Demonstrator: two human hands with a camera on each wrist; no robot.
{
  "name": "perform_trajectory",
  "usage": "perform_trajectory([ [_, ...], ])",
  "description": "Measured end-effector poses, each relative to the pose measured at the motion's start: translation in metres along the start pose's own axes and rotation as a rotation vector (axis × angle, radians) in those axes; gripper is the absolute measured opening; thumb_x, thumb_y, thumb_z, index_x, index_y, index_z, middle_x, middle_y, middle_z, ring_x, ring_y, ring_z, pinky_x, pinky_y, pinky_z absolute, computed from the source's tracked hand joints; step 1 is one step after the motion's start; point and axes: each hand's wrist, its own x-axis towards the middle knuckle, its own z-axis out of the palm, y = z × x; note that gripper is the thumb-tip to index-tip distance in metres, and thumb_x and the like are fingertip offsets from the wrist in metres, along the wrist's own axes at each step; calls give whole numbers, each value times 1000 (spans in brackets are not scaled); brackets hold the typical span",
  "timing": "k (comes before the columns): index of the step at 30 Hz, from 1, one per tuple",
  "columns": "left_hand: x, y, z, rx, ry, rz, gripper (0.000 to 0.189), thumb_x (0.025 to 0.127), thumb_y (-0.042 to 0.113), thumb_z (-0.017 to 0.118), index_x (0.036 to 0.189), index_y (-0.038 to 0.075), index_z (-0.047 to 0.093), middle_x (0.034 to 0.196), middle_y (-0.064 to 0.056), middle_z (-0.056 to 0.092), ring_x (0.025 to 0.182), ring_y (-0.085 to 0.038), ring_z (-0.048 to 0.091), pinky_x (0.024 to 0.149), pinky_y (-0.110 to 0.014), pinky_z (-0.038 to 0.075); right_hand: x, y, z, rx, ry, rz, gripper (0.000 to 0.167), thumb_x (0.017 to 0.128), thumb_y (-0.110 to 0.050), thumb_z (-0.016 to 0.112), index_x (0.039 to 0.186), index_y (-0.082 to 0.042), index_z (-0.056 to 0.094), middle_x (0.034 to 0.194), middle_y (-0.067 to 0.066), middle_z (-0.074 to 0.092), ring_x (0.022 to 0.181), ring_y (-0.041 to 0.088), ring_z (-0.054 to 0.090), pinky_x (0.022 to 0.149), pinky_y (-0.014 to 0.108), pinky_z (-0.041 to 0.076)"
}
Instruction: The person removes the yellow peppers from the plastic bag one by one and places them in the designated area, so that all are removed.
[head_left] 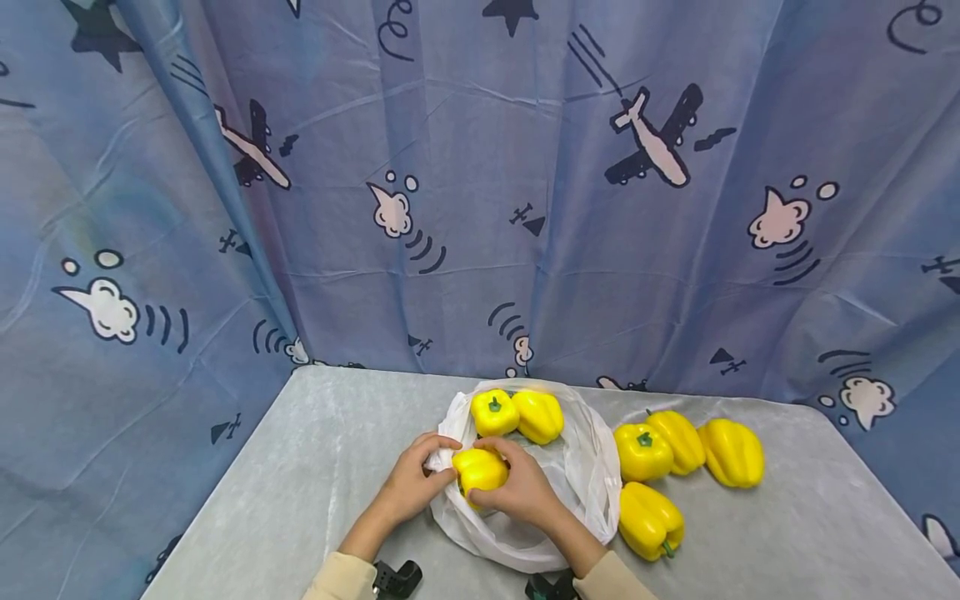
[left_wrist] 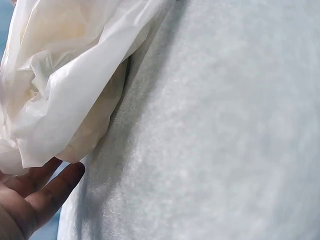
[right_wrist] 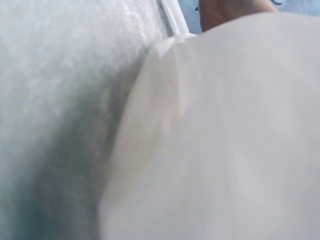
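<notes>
A white plastic bag (head_left: 600, 467) stands with its mouth spread wide on the table. In the head view, my right hand (head_left: 521, 487) reaches over it and grips a yellow bell pepper (head_left: 480, 469) between thumb and fingers. My left hand (head_left: 411, 479) is at the bag's left rim, thumb tip right beside that pepper. Two of its fingers (left_wrist: 55, 192) extend fairly straight along the bag's outer side in the left wrist view. Inside the bag, at the back, lie two more bell peppers (head_left: 540, 417). Bag plastic (right_wrist: 225, 130) hides most of the right hand's work in the right wrist view.
Several yellow bell peppers (head_left: 731, 452) lie right of the bag, the nearest pepper (head_left: 650, 521) close against its side. Grey cloth covers the table (head_left: 787, 542). A blue patterned curtain (head_left: 465, 208) hangs behind it. Black devices (head_left: 397, 579) sit at both wrists.
</notes>
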Motion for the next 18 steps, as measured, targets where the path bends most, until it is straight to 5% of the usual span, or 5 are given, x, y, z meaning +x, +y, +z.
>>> perform_trajectory([
  [18,0,3,0,1,-3,4,28,85,13,64,113,16,65,132,-8,54,116,-25,53,87,-30,48,-7,-2,-13,50,91,41,60,60,-20,83,115,-12,63,112,6,63,92,18,55,78,34,47],
])
